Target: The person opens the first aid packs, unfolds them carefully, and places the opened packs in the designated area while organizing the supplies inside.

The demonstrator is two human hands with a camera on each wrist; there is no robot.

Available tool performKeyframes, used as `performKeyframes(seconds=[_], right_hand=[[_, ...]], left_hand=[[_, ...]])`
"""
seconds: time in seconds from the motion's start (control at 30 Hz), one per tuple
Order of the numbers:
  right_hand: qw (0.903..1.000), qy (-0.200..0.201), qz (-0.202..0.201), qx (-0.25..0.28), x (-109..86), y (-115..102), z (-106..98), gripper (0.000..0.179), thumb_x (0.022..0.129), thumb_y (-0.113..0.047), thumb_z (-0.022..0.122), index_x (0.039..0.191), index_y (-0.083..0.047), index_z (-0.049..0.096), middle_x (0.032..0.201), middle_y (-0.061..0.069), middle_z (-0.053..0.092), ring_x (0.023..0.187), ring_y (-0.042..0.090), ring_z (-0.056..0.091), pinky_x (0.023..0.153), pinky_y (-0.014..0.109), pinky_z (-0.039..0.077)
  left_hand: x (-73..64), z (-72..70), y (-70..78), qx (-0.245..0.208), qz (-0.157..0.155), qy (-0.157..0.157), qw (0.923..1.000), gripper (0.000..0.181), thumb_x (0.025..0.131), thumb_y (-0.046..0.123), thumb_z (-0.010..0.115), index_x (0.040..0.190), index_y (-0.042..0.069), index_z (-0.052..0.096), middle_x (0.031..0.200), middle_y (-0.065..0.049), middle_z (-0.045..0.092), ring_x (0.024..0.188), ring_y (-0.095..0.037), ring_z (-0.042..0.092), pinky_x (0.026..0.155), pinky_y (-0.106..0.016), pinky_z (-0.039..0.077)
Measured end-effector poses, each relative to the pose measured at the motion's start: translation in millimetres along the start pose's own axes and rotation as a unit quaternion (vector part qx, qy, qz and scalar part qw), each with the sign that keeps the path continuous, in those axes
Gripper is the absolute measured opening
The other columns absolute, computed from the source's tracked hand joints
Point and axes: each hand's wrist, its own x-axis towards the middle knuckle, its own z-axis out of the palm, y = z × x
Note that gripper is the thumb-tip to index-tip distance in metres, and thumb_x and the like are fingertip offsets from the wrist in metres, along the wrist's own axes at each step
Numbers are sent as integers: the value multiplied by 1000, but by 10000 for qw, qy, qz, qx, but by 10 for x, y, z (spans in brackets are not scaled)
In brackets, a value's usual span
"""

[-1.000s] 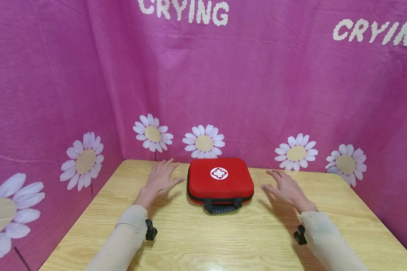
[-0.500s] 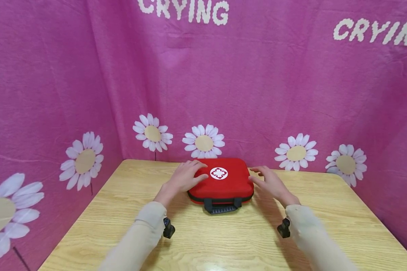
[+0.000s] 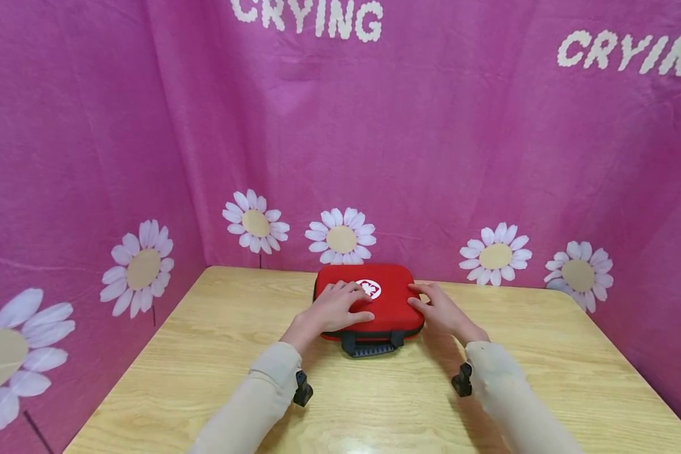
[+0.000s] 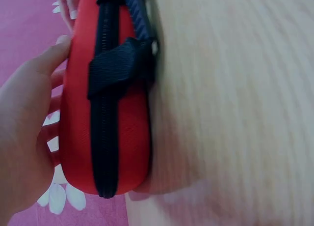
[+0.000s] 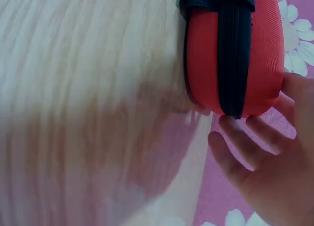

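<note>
Far left of the red case (image 3: 396, 310): two printed daisies (image 3: 142, 270) on the magenta cloth (image 3: 420, 139) lining the corner; behind the case, to its left, a third daisy (image 3: 255, 224). In front of the case, to its left: one pale left sleeve (image 3: 250, 397), a black left wrist camera (image 3: 302, 388) below the cuff. Over the left front part of the case: one left hand (image 3: 335, 309), palm down at the lid, fingers and thumb apart; how firmly it presses, I cannot tell. Centre item: the case itself, corners rounded, lying flat on the pale wooden table (image 3: 374, 403) close to its far edge; black zipper (image 4: 104, 147) around the side; round white emblem (image 3: 370, 287) on top, partly covered by the left hand. Behind the case: one daisy more (image 3: 340, 238), and high above it white lettering (image 3: 321, 17) reading CRYING. On the near side of the case: one black handle (image 3: 372, 350), ribbed, held by two straps. At the right end of the case: one right hand (image 3: 444, 312), thumb and forefinger at the lid's edge, the other fingers spread loosely beside the end. In front of the case, to its right: one pale right sleeve (image 3: 511, 391) with a black right wrist camera (image 3: 462, 380). Behind the case, to its right: two further daisies (image 3: 495, 256).
</note>
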Motion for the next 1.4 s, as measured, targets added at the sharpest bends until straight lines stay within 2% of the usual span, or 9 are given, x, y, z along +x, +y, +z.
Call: performKeyframes(seconds=[0.23,0.4,0.5,0.57,0.67,0.93,1.13,1.33,1.4], right_hand=[[9995,30,288,119,-39,-35,-31,50,98,-24,62,140,1,54,140,26,54,127,40,49,111,56,35],[9993,-55,365,101,-95,-85,-17,51,96,-26,63,138,2,55,141,24,54,132,41,46,112,56,34],[9988,-128,448,152,-136,-129,-13,50,96,-25,63,138,2,55,140,23,54,120,38,56,104,50,44],[9986,-147,472,183,-159,-156,-16,50,96,-24,63,138,2,55,139,24,55,107,35,62,92,43,52],[9983,-150,512,240,-182,-173,-17,50,96,-24,65,136,3,56,137,24,55,94,31,64,76,32,55],[9969,-106,692,363,-269,-223,42,51,93,-30,69,134,-2,59,124,18,59,97,28,61,74,31,54],[9973,56,659,319,-320,-306,70,50,89,-33,73,128,-3,64,122,17,61,90,26,64,70,30,53],[9973,207,690,-164,-362,-379,91,49,86,-39,76,122,-8,68,105,11,67,81,20,62,72,31,49],[9967,217,693,-372,-382,-395,100,49,85,-42,76,121,-9,69,102,8,67,84,18,60,74,32,47]], left_hand=[[28,24,-53,-111,85,-77,9999,55,93,59,56,140,30,56,148,0,46,136,-21,41,116,-45,30],[-17,24,-127,-340,158,-165,9992,56,93,57,57,142,30,55,150,2,46,139,-20,39,119,-46,26],[-45,17,-177,-411,253,-128,9988,54,95,55,56,142,29,55,151,3,47,142,-20,39,121,-46,23],[-57,10,-209,-456,304,-79,9985,52,95,53,57,141,29,56,151,3,48,142,-20,39,122,-46,22],[-77,-5,-250,-545,339,-85,9979,52,95,52,57,142,28,56,151,3,48,144,-21,37,122,-46,21],[-132,-31,-363,-932,234,-326,9948,52,95,49,59,144,31,53,155,7,43,150,-23,27,125,-46,11],[-156,-70,-418,-841,324,-472,9948,51,97,47,56,146,31,50,158,5,40,151,-26,25,125,-51,7],[-169,-103,-439,-670,363,-634,9951,50,100,47,51,147,32,48,160,4,36,152,-29,22,124,-55,6],[-173,-95,-452,-633,376,-651,9952,49,100,47,51,147,33,48,161,4,35,152,-28,21,124,-55,6]])
